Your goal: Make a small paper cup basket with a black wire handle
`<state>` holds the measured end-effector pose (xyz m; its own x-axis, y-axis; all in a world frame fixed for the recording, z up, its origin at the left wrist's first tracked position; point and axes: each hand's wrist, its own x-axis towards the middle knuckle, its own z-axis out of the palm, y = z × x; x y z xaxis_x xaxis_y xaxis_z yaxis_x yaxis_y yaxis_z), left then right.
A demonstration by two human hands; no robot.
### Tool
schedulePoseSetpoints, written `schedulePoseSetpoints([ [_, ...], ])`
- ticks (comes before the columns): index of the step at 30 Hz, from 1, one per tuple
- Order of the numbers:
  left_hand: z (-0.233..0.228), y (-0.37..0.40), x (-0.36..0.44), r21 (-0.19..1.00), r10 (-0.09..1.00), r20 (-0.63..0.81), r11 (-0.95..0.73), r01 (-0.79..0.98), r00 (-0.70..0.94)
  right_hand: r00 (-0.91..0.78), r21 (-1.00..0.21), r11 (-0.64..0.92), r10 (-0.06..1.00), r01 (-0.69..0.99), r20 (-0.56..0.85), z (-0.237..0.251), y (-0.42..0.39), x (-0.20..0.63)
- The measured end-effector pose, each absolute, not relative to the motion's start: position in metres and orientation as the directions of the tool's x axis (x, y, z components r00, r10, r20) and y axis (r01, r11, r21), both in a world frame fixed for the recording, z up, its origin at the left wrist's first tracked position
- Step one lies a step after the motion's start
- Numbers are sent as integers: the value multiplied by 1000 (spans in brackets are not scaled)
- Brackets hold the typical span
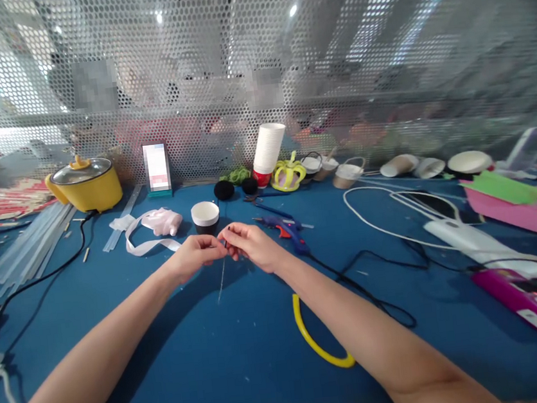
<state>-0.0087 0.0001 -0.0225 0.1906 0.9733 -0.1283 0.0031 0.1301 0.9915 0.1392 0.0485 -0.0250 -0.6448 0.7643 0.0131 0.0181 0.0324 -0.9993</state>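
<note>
My left hand (195,254) and my right hand (250,244) meet above the middle of the blue table (247,353), fingertips pinched together. Between them hangs a thin pale wire or thread (221,281), trailing down toward the table. Both hands pinch its upper end, along with something small and dark at the fingertips that I cannot make out. A black paper cup with a white inside (205,217) stands just behind my hands. A blue glue gun (289,229) lies just right of my right hand, its black cord running under my right forearm.
A yellow curved band (316,343) lies under my right forearm. A yellow pot (87,183), clear glue sticks (31,245), white ribbon (150,242), stacked white cups (267,150) and black pompoms (224,190) sit further back. A perforated screen (253,67) closes the rear. Other people's hands show at both edges.
</note>
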Motion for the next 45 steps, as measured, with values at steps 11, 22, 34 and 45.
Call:
schedulePoseSetpoints([
  [11,-25,3,-15,991,974,-31,0,136,223,-607,-1000,-13,794,27,-27,-24,48,139],
  [22,-29,2,-9,967,991,25,-58,248,132,-527,-973,168,848,155,63,-28,50,141],
  [34,-22,-1,-5,935,993,57,-89,343,102,-477,-911,307,866,276,147,-28,49,142],
  [45,-26,-1,-4,955,995,34,-60,292,93,-506,-858,402,838,321,203,-25,48,142],
])
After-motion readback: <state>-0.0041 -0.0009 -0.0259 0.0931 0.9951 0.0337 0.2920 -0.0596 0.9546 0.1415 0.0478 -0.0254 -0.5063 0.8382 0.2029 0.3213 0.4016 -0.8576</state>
